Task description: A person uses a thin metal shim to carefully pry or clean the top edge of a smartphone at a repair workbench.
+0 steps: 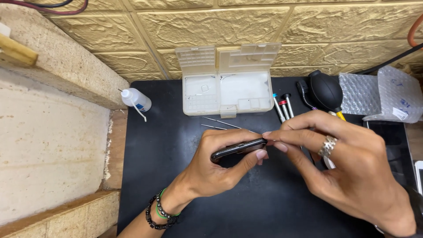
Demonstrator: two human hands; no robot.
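The smartphone (240, 148) is held edge-on above the middle of the black mat (176, 176), clear of its surface. Its long axis runs left to right, with the right end tilted slightly up and away. The dark side frame faces the camera.

The left hand (220, 163) is closed around the left and middle portion of the smartphone: fingers curl over the far edge, and the thumb (251, 161) presses up along the near underside. This hand carries the device. A beaded bracelet (159, 213) sits on the wrist.

The right hand (348, 163) comes in from the right. Its fingertips (269, 134) are pinched at the right end of the smartphone, touching the edge there. Whether a small tool or part sits in the pinch cannot be told. A ring (328, 145) is on one finger. The right hand is the one working at the end of the device; the left only supports it.

Other items on the bench:
- A clear plastic parts box (227, 86), lid open against the far wall, far centre.
- A small white squeeze bottle (135, 99) with a blue label patch, far left, lying just off the mat.
- Thin metal tweezers (220, 123), between the box and the hands.
- Screwdrivers (282, 105) with coloured caps, just right of the box.
- A black rubber air blower (325, 91), far right.
- A bubble-wrap pouch (383, 94) bearing a small white sticker, far right edge.
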